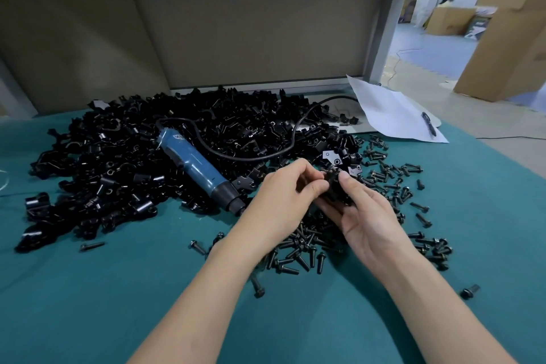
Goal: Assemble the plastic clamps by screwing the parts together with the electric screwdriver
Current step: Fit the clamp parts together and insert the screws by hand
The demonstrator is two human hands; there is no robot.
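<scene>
Two hands meet above the green surface [118, 304] and cover most of the small black clamp [335, 186] between them, so its shape is hard to make out. The left hand [283, 189] curls its fingers and pinches the clamp from the side. The right hand [363, 210] lies palm up under it, thumb pressed on top. The blue electric screwdriver [196, 165] lies on the big pile of clamp parts [118, 163], its tip unclear beside the left wrist. Loose screws [298, 248] lie partly hidden under both wrists.
</scene>
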